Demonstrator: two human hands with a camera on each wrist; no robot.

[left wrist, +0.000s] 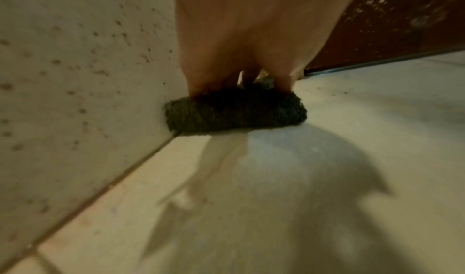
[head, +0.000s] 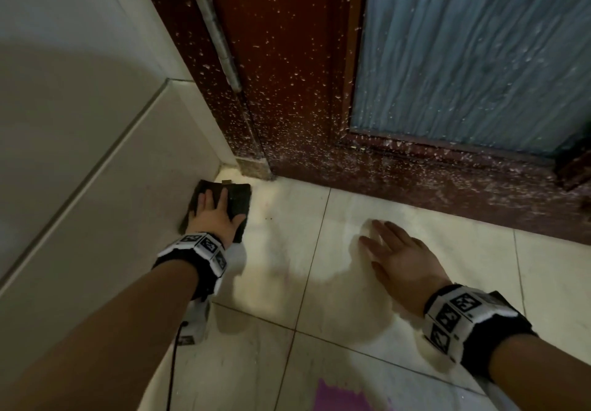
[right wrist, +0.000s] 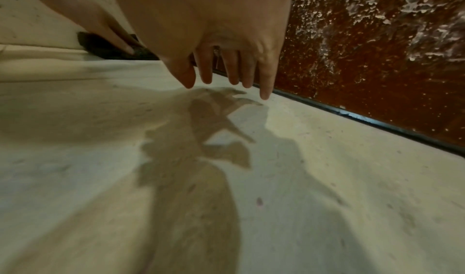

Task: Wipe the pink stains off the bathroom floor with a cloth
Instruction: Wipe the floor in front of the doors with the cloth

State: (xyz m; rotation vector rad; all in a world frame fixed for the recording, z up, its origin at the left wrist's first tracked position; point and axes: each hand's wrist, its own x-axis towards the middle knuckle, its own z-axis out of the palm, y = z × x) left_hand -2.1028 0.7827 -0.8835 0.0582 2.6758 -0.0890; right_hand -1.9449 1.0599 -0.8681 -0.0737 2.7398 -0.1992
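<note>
Fingers straight, the left hand presses a dark cloth flat into the floor corner; the right hand hovers spread, seemingly just above tile, holding nothing.

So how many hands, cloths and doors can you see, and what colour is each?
Bare hands: 2, the left hand pressing the cloth and the right hand open over the floor
Dark cloth: 1
Reddish-brown door: 1
Purple patch on the floor: 1
Total: 5
</note>
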